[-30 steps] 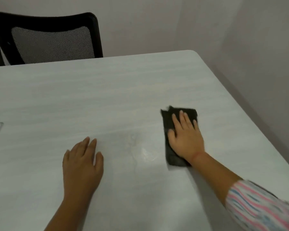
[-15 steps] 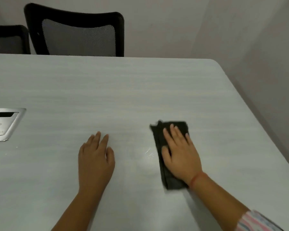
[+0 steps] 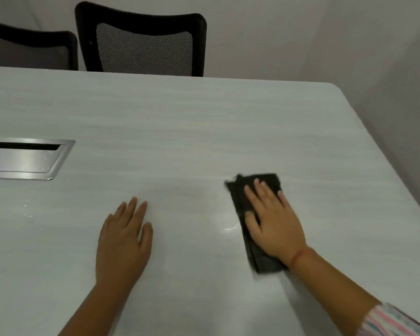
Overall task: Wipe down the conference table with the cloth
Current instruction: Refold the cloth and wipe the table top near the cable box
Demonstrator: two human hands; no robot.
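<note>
A dark folded cloth (image 3: 239, 195) lies flat on the pale grey conference table (image 3: 204, 132), right of centre. My right hand (image 3: 273, 219) presses on the cloth with straight, spread fingers and covers its middle. My left hand (image 3: 123, 241) rests flat on the bare tabletop, palm down, about a forearm's length left of the cloth. A small wet sheen (image 3: 229, 227) shows on the table just left of the cloth.
A metal cable hatch (image 3: 27, 158) is set into the table at the left. Two black mesh-backed chairs (image 3: 143, 44) (image 3: 29, 49) stand behind the far edge. The table's right edge (image 3: 383, 151) runs close along a wall.
The view has swung left, bringing the metal hatch and a second chair into sight. My right hand has slid the cloth left, toward the wet patch. My left hand stays flat on the table.
</note>
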